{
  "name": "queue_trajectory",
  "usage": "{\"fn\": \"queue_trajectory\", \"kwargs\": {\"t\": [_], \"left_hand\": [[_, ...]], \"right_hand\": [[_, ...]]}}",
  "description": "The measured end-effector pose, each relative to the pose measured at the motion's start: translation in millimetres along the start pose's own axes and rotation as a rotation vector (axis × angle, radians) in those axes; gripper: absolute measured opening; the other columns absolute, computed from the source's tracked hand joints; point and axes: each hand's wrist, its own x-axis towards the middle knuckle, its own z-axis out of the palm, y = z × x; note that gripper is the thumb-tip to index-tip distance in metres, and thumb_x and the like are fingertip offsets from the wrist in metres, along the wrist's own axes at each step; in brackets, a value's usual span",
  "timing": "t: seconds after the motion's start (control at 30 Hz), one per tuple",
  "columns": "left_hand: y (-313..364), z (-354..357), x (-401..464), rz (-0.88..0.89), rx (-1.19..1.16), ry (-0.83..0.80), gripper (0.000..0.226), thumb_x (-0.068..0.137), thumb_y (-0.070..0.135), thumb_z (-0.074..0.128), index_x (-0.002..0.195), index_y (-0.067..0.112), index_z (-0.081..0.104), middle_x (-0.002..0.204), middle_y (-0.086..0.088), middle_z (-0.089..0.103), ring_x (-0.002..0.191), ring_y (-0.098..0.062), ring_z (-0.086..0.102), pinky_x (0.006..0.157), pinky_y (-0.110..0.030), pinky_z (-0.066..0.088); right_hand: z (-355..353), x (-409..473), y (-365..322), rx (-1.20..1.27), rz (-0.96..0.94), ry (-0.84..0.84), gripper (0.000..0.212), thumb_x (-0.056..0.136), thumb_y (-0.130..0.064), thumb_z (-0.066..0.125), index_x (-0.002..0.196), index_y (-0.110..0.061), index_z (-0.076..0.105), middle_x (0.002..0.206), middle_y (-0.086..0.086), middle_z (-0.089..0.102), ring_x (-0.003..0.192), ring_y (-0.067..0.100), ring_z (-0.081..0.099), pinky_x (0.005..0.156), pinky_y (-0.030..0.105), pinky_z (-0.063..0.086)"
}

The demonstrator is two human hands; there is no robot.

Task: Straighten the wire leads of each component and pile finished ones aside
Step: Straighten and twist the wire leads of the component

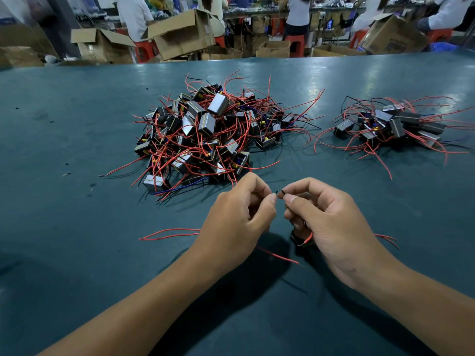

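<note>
My left hand (237, 217) and my right hand (323, 219) meet above the green table (64, 124), each pinching an end of a short black wire lead (280, 192) between thumb and forefinger. The component (299, 238) that the lead belongs to hangs under my right hand, mostly hidden. Its red leads (169, 233) trail out left and right on the table. A big tangled pile of small transformer-like components (205, 132) with red wires lies ahead at centre. A smaller pile (390, 124) lies at the right.
Beyond the table's far edge stand open cardboard boxes (180, 34), red plastic stools (144, 51) and several seated people at other benches. Small dark specks dot the table's left side.
</note>
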Motion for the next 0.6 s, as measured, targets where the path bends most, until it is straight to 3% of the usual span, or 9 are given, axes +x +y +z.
{"fn": "queue_trajectory", "kwargs": {"t": [0.37, 0.6], "left_hand": [[0.4, 1.2, -0.7, -0.002, -0.002, -0.018, 0.015, 0.096, 0.035, 0.052, 0.085, 0.024, 0.052, 0.06, 0.005, 0.065, 0.047, -0.007, 0.049, 0.049, -0.021, 0.037], [0.3, 2.2, -1.5, 0.0, -0.014, -0.015, 0.015, 0.096, 0.035, 0.053, 0.086, 0.024, 0.052, 0.06, 0.005, 0.065, 0.047, -0.011, 0.052, 0.05, -0.027, 0.041]], "right_hand": [[2.7, -0.5, 1.5, 0.001, -0.05, 0.011, 0.012, 0.091, -0.014, 0.068, 0.082, -0.022, 0.071, 0.064, -0.007, 0.06, 0.061, 0.007, 0.054, 0.053, 0.017, 0.044], [3.3, -0.8, 2.0, 0.015, -0.051, 0.035, 0.013, 0.092, -0.014, 0.066, 0.081, -0.02, 0.071, 0.063, -0.007, 0.058, 0.059, 0.007, 0.052, 0.052, 0.017, 0.043]]}}
